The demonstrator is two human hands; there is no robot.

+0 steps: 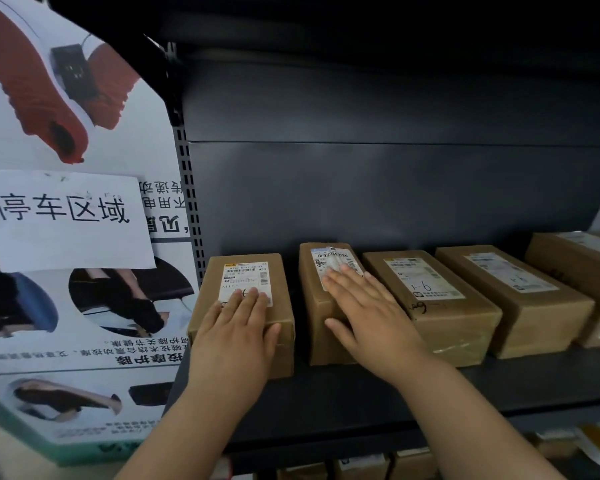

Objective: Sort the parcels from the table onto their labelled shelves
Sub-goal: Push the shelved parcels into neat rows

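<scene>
Several brown cardboard parcels with white shipping labels stand in a row on a dark metal shelf [343, 393]. My left hand [238, 323] lies flat, fingers straight, on top of the leftmost parcel [219, 292], covering the lower part of its label. My right hand [364, 313] rests flat on the second parcel [314, 306], fingers spread over its label, thumb down the near face. To the right stand a third parcel [440, 306] marked "1-9", a fourth parcel [520, 299] and a fifth parcel [575, 265] at the frame edge.
The shelf's dark back panel [378, 188] rises behind the parcels, with a perforated upright [193, 202] at its left. A large printed poster with a taped paper sign [66, 220] stands to the left. More parcels [361, 467] show on the lower shelf.
</scene>
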